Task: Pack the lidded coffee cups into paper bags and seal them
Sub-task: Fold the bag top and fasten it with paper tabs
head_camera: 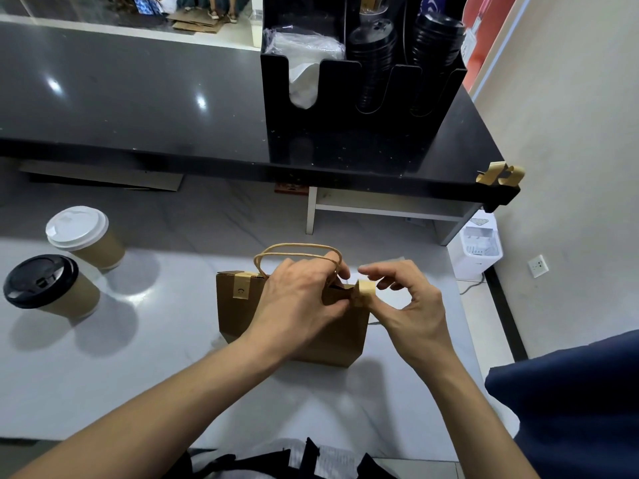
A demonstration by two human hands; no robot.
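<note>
The brown paper bag (pixel 294 316) stands upright on the pale table (pixel 103 375), right under both sets of fingers, one tape strip (pixel 242 284) already stuck over its folded top, left of them. Left hand (pixel 301 302) grips the bag's top edge by the handles (pixel 297 250); right hand (pixel 411 302) pinches a second tape piece (pixel 364 292) at the top right corner. Far left of the fingers, a white-lidded cup (pixel 84 236) and a black-lidded cup (pixel 48 285) sit close together.

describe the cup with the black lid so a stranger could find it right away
Start at the pale table in front of the person and look to its far left edge, away from the brown paper bag. Two kraft paper cups stand there; the black-lidded cup is the nearer one. Its neighbour, the white-lidded cup, sits just behind it.
</note>
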